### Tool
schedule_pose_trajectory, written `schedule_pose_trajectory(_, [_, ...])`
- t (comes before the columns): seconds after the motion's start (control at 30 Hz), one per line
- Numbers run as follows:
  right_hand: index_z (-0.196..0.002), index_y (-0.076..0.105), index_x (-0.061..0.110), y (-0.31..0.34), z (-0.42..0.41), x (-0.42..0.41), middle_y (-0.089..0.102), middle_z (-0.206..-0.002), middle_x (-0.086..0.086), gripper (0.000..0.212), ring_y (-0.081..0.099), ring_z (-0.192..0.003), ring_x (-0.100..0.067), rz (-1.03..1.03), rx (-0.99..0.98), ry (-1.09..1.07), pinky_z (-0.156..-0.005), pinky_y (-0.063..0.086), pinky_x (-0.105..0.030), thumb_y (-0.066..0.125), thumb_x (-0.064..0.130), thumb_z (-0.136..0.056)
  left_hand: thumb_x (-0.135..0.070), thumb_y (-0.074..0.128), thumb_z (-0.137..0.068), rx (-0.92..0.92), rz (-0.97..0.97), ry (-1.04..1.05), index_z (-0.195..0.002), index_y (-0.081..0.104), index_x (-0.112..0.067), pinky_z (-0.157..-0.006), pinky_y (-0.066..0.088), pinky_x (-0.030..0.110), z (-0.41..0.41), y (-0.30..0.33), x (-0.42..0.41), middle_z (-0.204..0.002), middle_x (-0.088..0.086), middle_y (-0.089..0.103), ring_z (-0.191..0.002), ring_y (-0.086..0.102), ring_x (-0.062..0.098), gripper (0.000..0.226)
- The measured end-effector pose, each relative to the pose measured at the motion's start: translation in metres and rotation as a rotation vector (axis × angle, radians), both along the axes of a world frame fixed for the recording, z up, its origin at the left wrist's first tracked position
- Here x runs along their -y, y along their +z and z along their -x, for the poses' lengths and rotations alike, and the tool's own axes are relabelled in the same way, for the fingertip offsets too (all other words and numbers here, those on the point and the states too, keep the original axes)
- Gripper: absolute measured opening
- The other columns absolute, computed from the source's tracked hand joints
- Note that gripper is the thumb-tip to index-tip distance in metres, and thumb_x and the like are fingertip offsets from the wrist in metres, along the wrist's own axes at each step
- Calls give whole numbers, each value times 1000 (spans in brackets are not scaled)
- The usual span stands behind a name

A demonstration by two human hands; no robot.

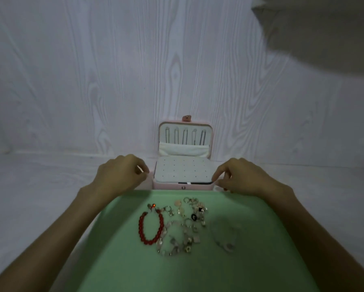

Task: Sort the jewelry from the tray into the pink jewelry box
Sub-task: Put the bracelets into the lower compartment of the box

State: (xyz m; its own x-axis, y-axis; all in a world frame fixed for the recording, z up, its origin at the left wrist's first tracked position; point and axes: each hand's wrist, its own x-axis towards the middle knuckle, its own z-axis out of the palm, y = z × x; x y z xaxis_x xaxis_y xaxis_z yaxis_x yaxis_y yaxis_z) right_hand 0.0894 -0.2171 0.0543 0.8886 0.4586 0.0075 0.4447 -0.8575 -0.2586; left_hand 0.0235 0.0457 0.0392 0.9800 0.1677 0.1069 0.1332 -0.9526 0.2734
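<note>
The pink jewelry box (166,185) stands open behind the tray, its lid (211,135) upright with several chains hanging inside. A white perforated panel (183,171) covers the base. My right hand (240,175) pinches the panel's front right corner, where a dark gap shows beneath it. My left hand (122,173) hovers just left of the box with fingers loosely curled, holding nothing. On the green tray (198,266) lie a red bead bracelet (150,226), a silver charm bracelet (174,239), a clear bracelet (224,237) and several small rings and charms (194,209).
The box and tray sit on a white wood-grain surface (39,186) that continues up as a backdrop. A grey cloth or shadowy shape (324,34) fills the upper right corner.
</note>
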Motion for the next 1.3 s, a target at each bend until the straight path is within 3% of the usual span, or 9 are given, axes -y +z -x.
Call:
schedule_pose_trajectory(0.23, [-99,71,31,-26,44,11,67,-93,12,17,58,-82,-5,-158,-52,57,-72,46,-25,60,28,-88,-34,61,-89,11,274,-154,-98,68,-40,-83,52,31,44,-33,15,-99,-22,67,-89,62,-3,13])
schedule_pose_trajectory(0.47, [-104,70,29,-43,49,3,62,-98,16,19,55,-88,-4,-267,126,8,-75,44,-26,55,27,-92,-27,57,-92,122,482,-46,-103,69,-32,-83,50,31,38,-46,16,-102,-12,68,-92,62,5,17])
schedule_pose_trajectory(0.53, [-111,68,23,-38,33,-5,66,-104,10,24,58,-91,-10,-329,168,-115,-78,45,-28,53,26,-93,-22,54,-95,113,530,-29,-117,65,-20,-91,47,34,18,-40,9,-118,-1,66,-103,61,14,26])
schedule_pose_trajectory(0.63, [-114,60,2,-31,4,-18,61,-113,-10,31,57,-98,-23,-393,-125,-310,-85,42,-33,48,23,-95,-10,48,-95,-15,563,19,-125,58,-8,-103,40,38,-13,-37,5,-130,10,56,-120,51,26,31])
schedule_pose_trajectory(0.73, [-85,53,5,-33,-9,-29,51,-83,-6,17,46,-68,-14,-332,-372,-345,-62,37,-27,45,17,-93,-9,59,-84,-143,483,30,-87,65,-8,-79,39,29,-31,-37,7,-93,10,61,-99,58,30,7])
schedule_pose_trajectory(0.83, [-68,43,10,-33,-14,-31,42,-71,-3,24,37,-58,-11,-377,-387,-341,-52,31,-23,43,9,-92,-9,59,-83,-150,389,11,-91,60,-15,-75,37,29,-35,-33,13,-96,3,59,-90,53,24,10])
schedule_pose_trajectory(1.0, [-67,41,8,-27,-7,-26,37,-70,-5,24,34,-61,-14,-534,-370,-303,-56,26,-29,41,0,-90,-3,53,-80,-118,344,-5,-89,50,-21,-64,34,26,-38,-29,17,-96,0,48,-89,44,19,20])
schedule_pose_trajectory(1.13, [-105,57,13,-26,-5,-25,54,-92,0,19,51,-86,-15,-763,-288,-301,-78,39,-27,48,2,-92,-11,62,-83,-32,371,55,-127,58,-18,-86,43,32,-42,-28,12,-124,2,60,-111,57,22,45])
schedule_pose_trajectory(1.3, [-119,55,7,-24,-28,-32,62,-105,-4,33,61,-91,-16,-1021,-216,-373,-73,47,-22,62,11,-88,-34,65,-87,243,543,94,-124,62,-17,-91,44,34,-52,-15,12,-123,-2,64,-109,61,18,41])
